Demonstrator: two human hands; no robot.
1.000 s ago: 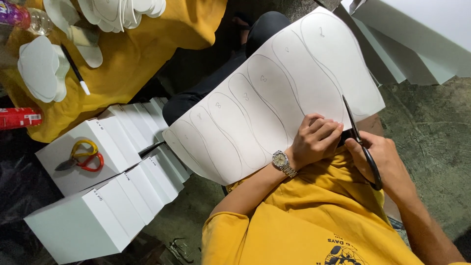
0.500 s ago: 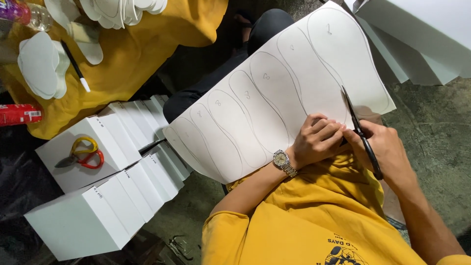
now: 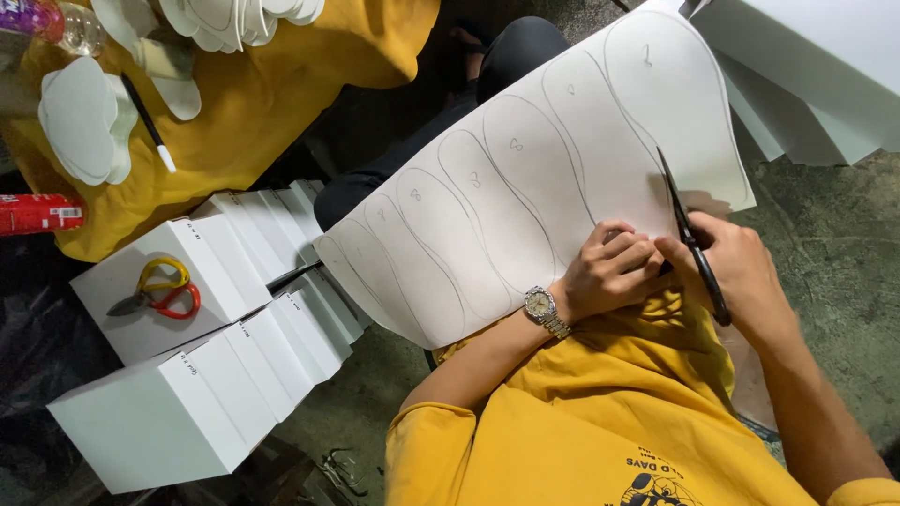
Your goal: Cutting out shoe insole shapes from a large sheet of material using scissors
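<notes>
My right hand [image 3: 741, 272] closes round the black scissors [image 3: 689, 239], hiding their handles; the blades point toward 12 o'clock into the white sheet [image 3: 525, 187] across my lap. My left hand [image 3: 609, 272] curls shut, pinching the sheet's near edge, fingertips tucked out of sight. The pencilled outlines are faint, their marks unreadable. At 9 o'clock, white boxes [image 3: 187, 375] carry yellow-and-red scissors [image 3: 155, 290]. At 11 o'clock, cut white shapes [image 3: 80, 122] and a pen [image 3: 147, 122] lie on yellow cloth [image 3: 281, 94].

White boxes [image 3: 187, 375] crowd eight o'clock; cloth-covered table [image 3: 281, 94] blocks eleven o'clock; bare floor [image 3: 825, 281] at three o'clock lies open.
</notes>
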